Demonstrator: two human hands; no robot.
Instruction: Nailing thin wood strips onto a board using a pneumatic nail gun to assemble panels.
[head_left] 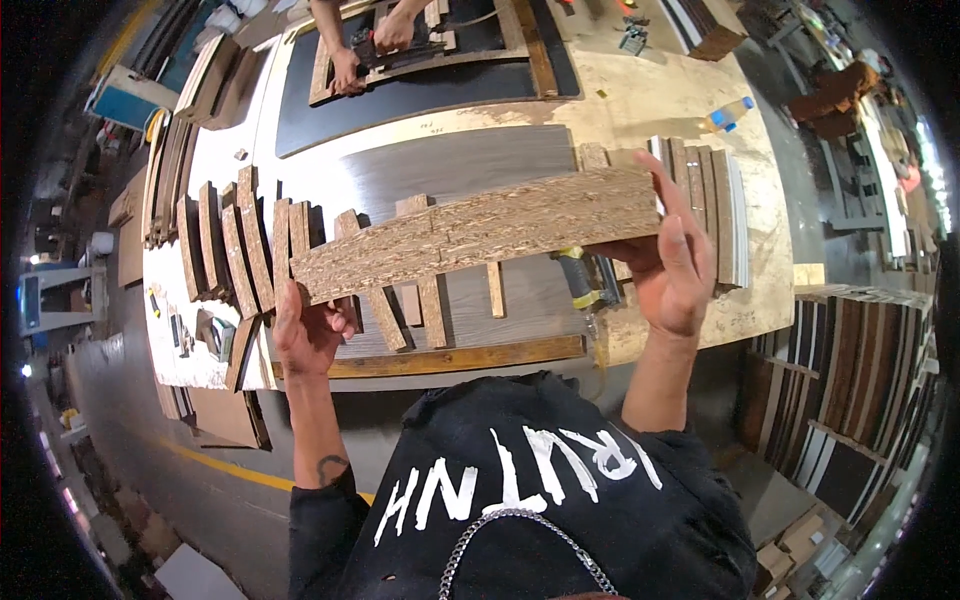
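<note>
A long plank of coarse chipboard [480, 232] is held up in the air above the table [660, 100], one end in each hand. It runs almost level across the view, its right end a little higher than its left. The left hand [308, 335] takes the plank's left end from below, palm up, its grip pinching the lower corner between thumb and fingers. The right hand [672, 268] takes the plank's right end, thumb and palm under the edge and fingers [668, 190] reaching up over the end face, so this grip too is closed on the board.

Below the plank, on the table, several short wooden slats [425, 305] lie loose and askew on a dark grey panel [450, 165]. Left of the plank's left end, a row of brown strips [228, 245] stands on edge, leaning together. Behind the plank's right end, another row of strips [712, 195] stands upright by the right hand. Just under the plank's right half lies a tool with a yellow and black handle [578, 280]. A long timber rail [450, 358] runs along the table's near edge, below the plank.

Well beyond the plank, at the table's far side, another person's two hands [370, 50] rest on a wooden frame [430, 62] lying on a black sheet. Far to the right of the plank, a plastic bottle with a blue cap [728, 113] lies on the table.
</note>
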